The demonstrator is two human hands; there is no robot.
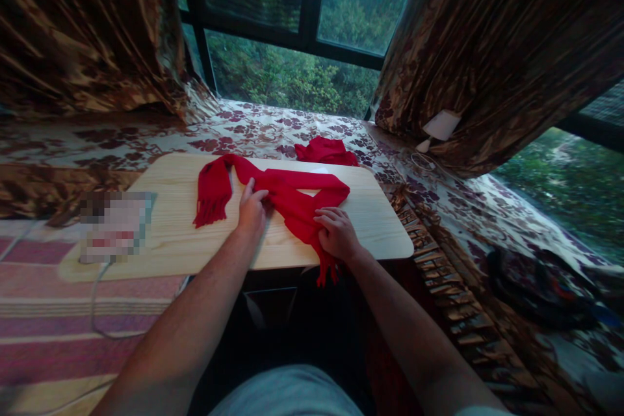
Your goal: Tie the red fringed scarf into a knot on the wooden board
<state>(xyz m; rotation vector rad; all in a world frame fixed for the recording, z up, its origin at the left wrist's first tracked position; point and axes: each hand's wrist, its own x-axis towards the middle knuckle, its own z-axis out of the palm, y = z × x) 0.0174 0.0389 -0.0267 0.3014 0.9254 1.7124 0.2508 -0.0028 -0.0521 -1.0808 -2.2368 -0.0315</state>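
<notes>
A red scarf with fringed ends lies on a pale wooden table, folded into a crossed loop. One fringed end lies to the left; the other hangs over the table's near edge. My left hand is closed on the scarf's near edge at the crossing, thumb and a finger showing. Bent fingers of my right hand grip the scarf's lower part, just above the hanging fringe. The undersides of both hands are hidden.
Behind the table lies a crumpled red cloth on the floral cover. A blurred-out device with a cable rests at the table's left. A small white lamp stands by the right curtain. Dark straps lie at far right.
</notes>
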